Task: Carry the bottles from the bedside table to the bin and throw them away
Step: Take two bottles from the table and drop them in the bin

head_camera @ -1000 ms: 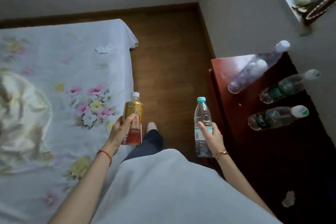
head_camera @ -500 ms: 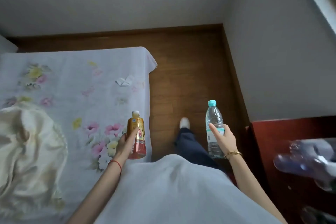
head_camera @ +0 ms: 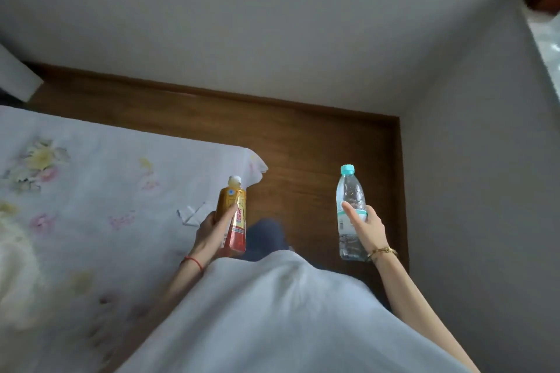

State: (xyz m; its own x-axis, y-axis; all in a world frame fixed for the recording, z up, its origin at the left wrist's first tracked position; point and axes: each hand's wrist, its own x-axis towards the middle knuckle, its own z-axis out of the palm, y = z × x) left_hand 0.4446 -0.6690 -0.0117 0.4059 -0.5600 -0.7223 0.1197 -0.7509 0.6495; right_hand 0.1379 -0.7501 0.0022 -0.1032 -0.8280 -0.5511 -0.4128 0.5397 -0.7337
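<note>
Two bottles, both upright and off the ground, are carried at waist height: a gold-and-red drink bottle (head_camera: pixel 232 215) w/ a white cap in the left hand (head_camera: pixel 212 228), and a clear water bottle (head_camera: pixel 351 212) w/ a teal cap and teal-edged label in the right hand (head_camera: pixel 365 225). Left hand is wrapped round the drink bottle's lower half, thumb laid up the front of the label, fingers curled behind. Right hand is closed round the water bottle at label height, thumb across the front, bottle's base hanging below the wrist. The drink bottle sits over the near corner of a bed (head_camera: pixel 106 191) covered w/ a pale floral sheet; the water bottle is over brown wood floor (head_camera: pixel 303 142), near a grey wall (head_camera: pixel 469 191) on the right. A red string bracelet (head_camera: pixel 194 262) circles the left wrist, a gold bangle (head_camera: pixel 383 251) the right. Between the arms: a light grey top (head_camera: pixel 272 312) and, just past it, a knee in dark blue trousers (head_camera: pixel 265 236). A white wall (head_camera: pixel 242 24) w/ dark skirting closes the far side. Blurred window edge at upper right.
</note>
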